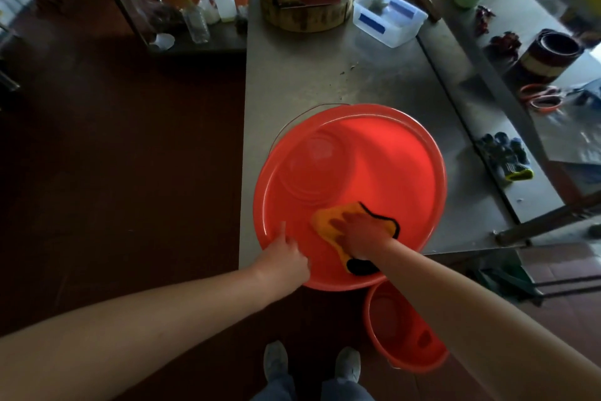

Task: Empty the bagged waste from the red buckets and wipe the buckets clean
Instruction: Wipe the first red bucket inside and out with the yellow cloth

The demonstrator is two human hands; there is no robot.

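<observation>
Inside a round red plastic bucket, an orange cloth is pressed by the flat right hand, the rim gripped by the left hand.

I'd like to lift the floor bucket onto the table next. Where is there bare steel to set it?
Bare steel table lies between the red bucket on it and the chopping block and clear tub beyond. The strip right of the bucket is narrow. The far end is crowded.
</observation>
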